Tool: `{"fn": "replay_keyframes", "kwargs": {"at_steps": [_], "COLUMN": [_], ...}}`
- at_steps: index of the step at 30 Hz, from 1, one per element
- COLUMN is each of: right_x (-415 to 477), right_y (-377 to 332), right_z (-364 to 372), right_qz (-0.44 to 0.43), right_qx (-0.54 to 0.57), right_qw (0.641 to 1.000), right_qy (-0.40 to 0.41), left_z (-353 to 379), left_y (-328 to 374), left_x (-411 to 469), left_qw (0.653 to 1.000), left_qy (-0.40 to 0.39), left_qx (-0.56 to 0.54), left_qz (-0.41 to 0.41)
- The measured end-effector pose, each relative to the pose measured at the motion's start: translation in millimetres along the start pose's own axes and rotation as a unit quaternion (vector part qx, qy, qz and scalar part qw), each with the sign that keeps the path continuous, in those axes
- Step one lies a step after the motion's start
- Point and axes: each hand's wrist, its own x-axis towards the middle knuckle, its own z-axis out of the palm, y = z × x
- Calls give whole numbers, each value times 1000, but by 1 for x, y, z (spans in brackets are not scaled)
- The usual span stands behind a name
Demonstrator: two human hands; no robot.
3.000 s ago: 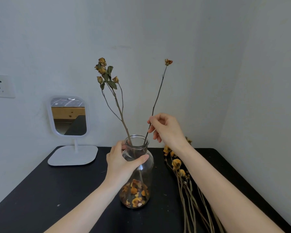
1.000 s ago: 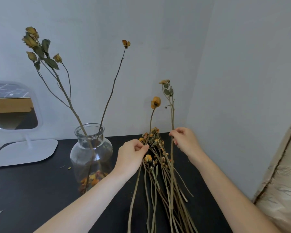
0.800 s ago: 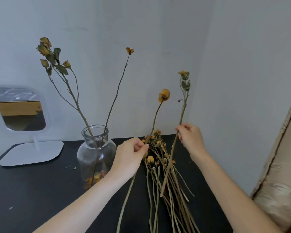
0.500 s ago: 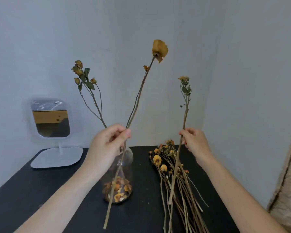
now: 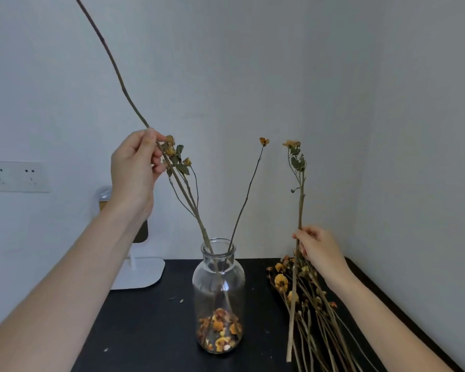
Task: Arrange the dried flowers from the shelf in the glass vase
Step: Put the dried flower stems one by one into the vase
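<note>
Fingertips of the left hand close the grip in a pinch on a long stem, held high at the level of the flower heads. Above the grip the long stem curves up and to the left until it passes out of sight at the top. Below it, the stem slants down to the right into the neck of the glass vase. It runs close alongside a branched sprig that stands in the vase, its buds and leaves just beside the left fingers.

The right hand is lower, its grip pinched on a leafy stem held almost upright, with a small yellow bloom at the top. Its cut end hangs down near the table; whether it touches, I cannot tell.

The vase stands on the black table between the two arms, with dried petals heaped in its bottom. A thin single stem leans out of it to the right, with an orange bud on its tip. To the right of the vase, under the right hand, a pile of dried flowers lies flat on the table. Behind the left forearm is a mirror on a white stand, and a wall socket is further left.
</note>
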Motion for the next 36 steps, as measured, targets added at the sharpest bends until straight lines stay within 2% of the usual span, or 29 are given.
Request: {"fn": "replay_keyframes", "kwargs": {"at_steps": [5, 10, 16, 22, 28, 32, 34, 36], "right_x": [0, -2, -4, -7, -8, -10, -11, -10], "right_y": [1, 2, 4, 1, -5, -11, -16, -23], "right_z": [0, 1, -1, 4, 8, 7, 5, 2], "right_qz": [-7, -1, 3, 7, -2, -24, -43, -66], "right_qx": [-6, -7, -2, -4, 2, 21, 41, 66], "right_qw": [1000, 1000, 1000, 1000, 1000, 999, 998, 995], "right_qy": [5, 1, -1, -9, -11, 5, 21, 40], "left_z": [10, 11, 3, -3, -8, -17, -25, -32], "left_y": [-16, -53, -79, -101, -109, -117, -123, -131], "left_x": [6, -8, -32, -55, -64, -74, -81, -85], "left_qw": [999, 990, 960, 926, 914, 933, 947, 948], "left_qy": [-2, -41, -109, -171, -181, -141, -112, -136], "left_qx": [37, 134, 259, 333, 361, 332, 298, 265], "left_qz": [28, 15, 3, -44, -38, -16, -41, -115]}}
